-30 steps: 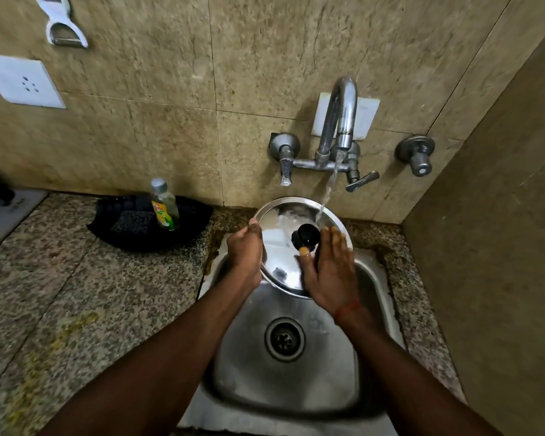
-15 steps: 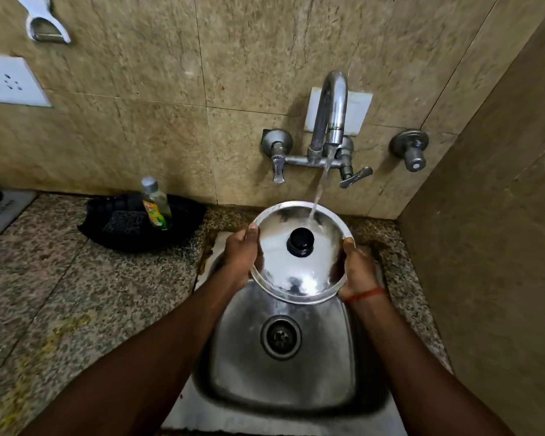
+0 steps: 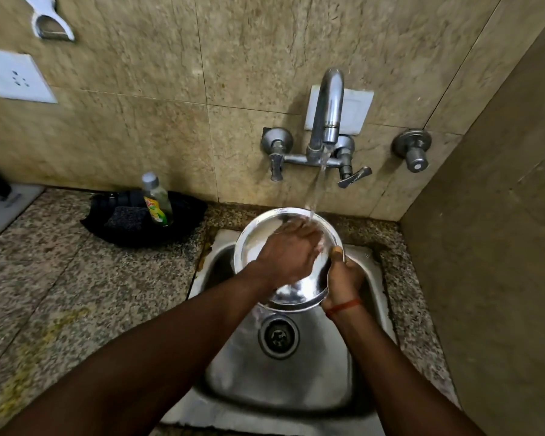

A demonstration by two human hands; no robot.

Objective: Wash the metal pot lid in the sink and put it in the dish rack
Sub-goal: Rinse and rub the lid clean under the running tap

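Note:
I hold the round metal pot lid (image 3: pixel 255 243) tilted over the steel sink (image 3: pixel 277 385), under the water running from the tap (image 3: pixel 326 111). My right hand (image 3: pixel 343 278) grips the lid's right rim, thumb on the edge. My left hand (image 3: pixel 288 253) lies across the lid's face with fingers stretched toward the stream, and it hides the black knob. The fingertips are blurred and wet. No dish rack is in view.
A dish soap bottle (image 3: pixel 156 199) stands in a black tray (image 3: pixel 123 228) with a scrub pad on the granite counter left of the sink. The sink's drain (image 3: pixel 277 335) lies below the lid. Tiled walls close in behind and on the right.
My left hand left the lid's left rim and moved onto its face, covering the knob. My right hand keeps its grip on the right rim. The water still runs.

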